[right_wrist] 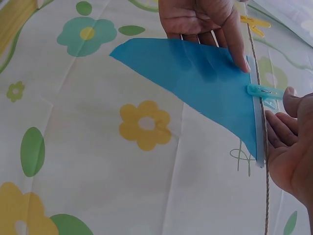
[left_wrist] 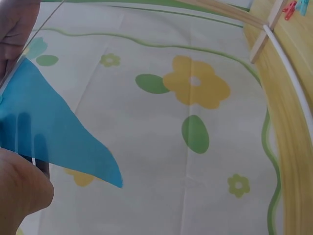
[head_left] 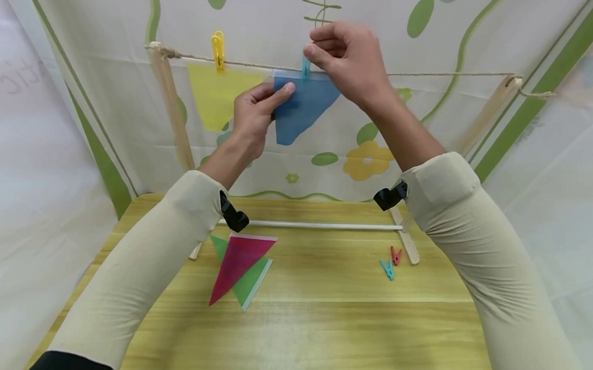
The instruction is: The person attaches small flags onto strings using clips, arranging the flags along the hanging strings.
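Note:
A blue pennant (head_left: 301, 106) hangs at the string (head_left: 435, 74), its pale top edge along it. My left hand (head_left: 257, 113) holds the pennant by its upper left part, thumb in front and fingers behind, dimly visible through it in the right wrist view. A light blue clothespin (right_wrist: 264, 91) sits across the string and the pennant's edge. At its outer end is my right hand (head_left: 353, 63), thumb against the clip and fingers curled beside it. To the left, a yellow pennant (head_left: 220, 95) hangs from the string under a yellow clothespin (head_left: 218, 51).
Two wooden posts (head_left: 172, 102) carry the string, and a white rod (head_left: 322, 225) runs between their feet. On the wooden table (head_left: 302, 337) lie a magenta pennant (head_left: 240, 263) over a green pennant (head_left: 253, 282), a red clothespin (head_left: 396, 255) and another blue clothespin (head_left: 388, 269).

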{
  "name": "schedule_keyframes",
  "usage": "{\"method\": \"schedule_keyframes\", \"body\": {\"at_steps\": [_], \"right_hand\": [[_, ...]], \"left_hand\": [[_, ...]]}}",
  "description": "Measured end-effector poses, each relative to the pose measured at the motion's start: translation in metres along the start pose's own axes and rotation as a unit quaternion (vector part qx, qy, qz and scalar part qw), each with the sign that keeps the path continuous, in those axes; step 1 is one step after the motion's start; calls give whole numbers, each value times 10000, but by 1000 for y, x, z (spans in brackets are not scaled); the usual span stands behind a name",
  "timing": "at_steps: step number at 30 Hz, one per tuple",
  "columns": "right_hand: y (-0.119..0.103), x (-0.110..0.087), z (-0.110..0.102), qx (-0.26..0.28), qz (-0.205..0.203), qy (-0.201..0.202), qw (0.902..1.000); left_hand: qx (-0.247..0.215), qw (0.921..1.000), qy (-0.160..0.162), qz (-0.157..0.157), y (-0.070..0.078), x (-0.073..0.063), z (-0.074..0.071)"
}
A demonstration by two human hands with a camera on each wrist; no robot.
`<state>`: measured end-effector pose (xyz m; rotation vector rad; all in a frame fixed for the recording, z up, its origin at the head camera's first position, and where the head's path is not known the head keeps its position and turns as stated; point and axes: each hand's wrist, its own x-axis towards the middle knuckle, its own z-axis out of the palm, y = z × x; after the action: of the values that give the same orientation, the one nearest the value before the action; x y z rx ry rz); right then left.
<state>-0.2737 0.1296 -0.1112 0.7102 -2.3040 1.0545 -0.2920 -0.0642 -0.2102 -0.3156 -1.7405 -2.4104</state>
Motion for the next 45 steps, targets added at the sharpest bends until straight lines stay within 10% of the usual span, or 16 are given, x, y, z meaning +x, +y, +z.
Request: {"method": "schedule_keyframes", "body": {"at_steps": [16, 31, 45], "right_hand": [[16, -6, -8, 1546, -400, 775, 9841], [25, -32, -13, 1577, -1196, 499, 9789], [41, -54, -11, 1567, -1096, 232, 9813]], "left_hand": [[4, 10000, 29, -14, -2, -2, -8], [87, 10000, -43, -12, -9, -6, -19], [187, 9998, -54, -40, -16, -14, -35]]}}
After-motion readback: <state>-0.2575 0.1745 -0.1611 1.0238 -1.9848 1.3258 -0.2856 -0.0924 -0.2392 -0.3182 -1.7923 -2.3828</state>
